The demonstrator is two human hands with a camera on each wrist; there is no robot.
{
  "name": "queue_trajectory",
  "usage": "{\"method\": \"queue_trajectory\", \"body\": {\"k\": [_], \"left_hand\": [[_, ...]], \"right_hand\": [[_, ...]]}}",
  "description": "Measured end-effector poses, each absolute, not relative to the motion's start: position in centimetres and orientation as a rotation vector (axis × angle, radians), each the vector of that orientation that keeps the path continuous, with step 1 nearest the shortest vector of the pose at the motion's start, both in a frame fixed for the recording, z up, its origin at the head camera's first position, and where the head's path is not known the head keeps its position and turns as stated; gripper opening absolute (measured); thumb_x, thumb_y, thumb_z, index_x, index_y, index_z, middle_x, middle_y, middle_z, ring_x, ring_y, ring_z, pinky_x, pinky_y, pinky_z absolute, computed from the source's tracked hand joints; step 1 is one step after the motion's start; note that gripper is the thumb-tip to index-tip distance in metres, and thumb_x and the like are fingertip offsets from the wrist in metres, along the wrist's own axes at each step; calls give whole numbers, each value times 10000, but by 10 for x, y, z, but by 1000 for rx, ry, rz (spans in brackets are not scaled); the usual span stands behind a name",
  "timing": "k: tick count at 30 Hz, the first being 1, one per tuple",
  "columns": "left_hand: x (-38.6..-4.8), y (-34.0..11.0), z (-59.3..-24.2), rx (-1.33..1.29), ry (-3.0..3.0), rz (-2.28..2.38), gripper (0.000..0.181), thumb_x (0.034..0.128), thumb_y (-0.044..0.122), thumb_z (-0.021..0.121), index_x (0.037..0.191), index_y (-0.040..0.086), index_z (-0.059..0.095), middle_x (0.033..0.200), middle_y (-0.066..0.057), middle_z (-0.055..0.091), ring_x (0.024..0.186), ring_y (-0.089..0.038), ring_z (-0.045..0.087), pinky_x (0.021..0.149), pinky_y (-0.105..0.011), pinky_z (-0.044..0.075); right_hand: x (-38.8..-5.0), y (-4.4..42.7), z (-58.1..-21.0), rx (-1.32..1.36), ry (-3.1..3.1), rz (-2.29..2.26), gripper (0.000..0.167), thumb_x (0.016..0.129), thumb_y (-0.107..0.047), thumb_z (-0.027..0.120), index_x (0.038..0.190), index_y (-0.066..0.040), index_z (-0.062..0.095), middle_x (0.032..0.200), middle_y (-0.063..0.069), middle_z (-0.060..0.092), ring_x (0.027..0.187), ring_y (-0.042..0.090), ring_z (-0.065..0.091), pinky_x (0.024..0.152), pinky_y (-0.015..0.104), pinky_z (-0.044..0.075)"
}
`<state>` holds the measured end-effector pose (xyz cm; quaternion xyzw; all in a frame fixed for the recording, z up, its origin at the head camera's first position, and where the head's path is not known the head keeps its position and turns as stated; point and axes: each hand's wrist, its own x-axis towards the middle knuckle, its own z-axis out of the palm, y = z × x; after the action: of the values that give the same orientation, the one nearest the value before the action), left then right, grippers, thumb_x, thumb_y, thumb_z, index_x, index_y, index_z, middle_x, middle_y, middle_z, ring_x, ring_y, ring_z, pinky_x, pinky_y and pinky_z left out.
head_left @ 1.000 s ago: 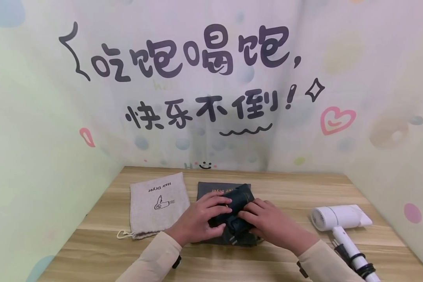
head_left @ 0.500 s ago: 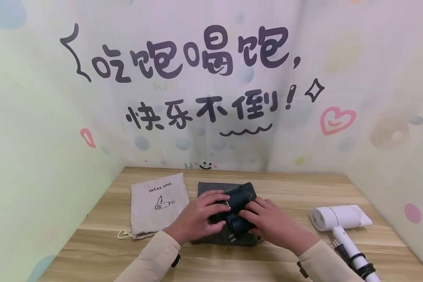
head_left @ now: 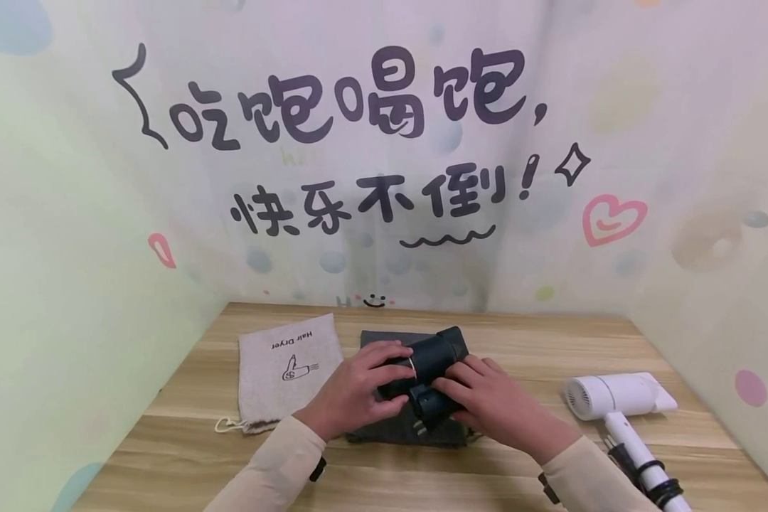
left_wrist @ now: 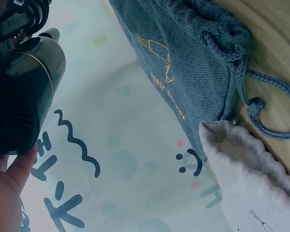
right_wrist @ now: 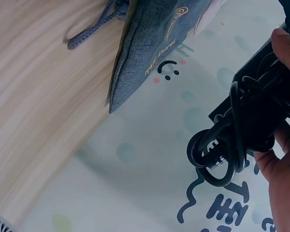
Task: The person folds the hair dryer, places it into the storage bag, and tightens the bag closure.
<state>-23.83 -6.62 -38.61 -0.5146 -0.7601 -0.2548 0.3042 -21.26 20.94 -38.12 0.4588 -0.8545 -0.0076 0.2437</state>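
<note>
A dark green hair dryer (head_left: 433, 359), folded, is held by both hands above a dark grey-blue drawstring bag (head_left: 397, 432). My left hand (head_left: 358, 391) grips the round intake end; in the left wrist view its fingers (left_wrist: 23, 166) curl round the rim of the dryer (left_wrist: 46, 63). My right hand (head_left: 493, 405) grips the folded handle and nozzle side. In the right wrist view a black cord (right_wrist: 237, 125) is coiled at the handle beside that hand (right_wrist: 285, 179). Plug prongs (head_left: 419, 427) stick out below the handle in the head view.
A beige drawstring bag (head_left: 288, 377) printed "Hair Dryer" lies to the left on the wooden table (head_left: 185, 455). On the right lies a white hair dryer (head_left: 621, 395), its black cord (head_left: 665, 491) wrapped round the handle. A printed curtain (head_left: 371, 156) hangs behind the table.
The dark dryer has risen slightly and turned in both hands, with more of its barrel and nozzle showing. Both hands keep their grip. The bags and the white dryer lie as before.
</note>
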Motion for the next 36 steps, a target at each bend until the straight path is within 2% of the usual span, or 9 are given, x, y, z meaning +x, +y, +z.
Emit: {"method": "queue_trajectory", "body": {"k": [17,36], "left_hand": [[-240,-70,-378,-1318,-1984,-702,364,778,183,845,1115,132,715,1285,-82,600,1222,-271,558,959,-344,496],[-242,-76,-380,-1249,-2000,-751,372,761,189,862,1095,106,724,1243,-71,616,1169,-219,583,903,-317,525]], "right_hand": [[-212,208,-372,1241,-2303,3,599,731,-323,880,1251,-172,625,1140,-2,600,1057,225,530,867,435,489],[-210,213,-371,1206,-2357,-3,582,761,-317,866,1270,-162,630,1139,12,612,1051,226,521,877,430,494]]}}
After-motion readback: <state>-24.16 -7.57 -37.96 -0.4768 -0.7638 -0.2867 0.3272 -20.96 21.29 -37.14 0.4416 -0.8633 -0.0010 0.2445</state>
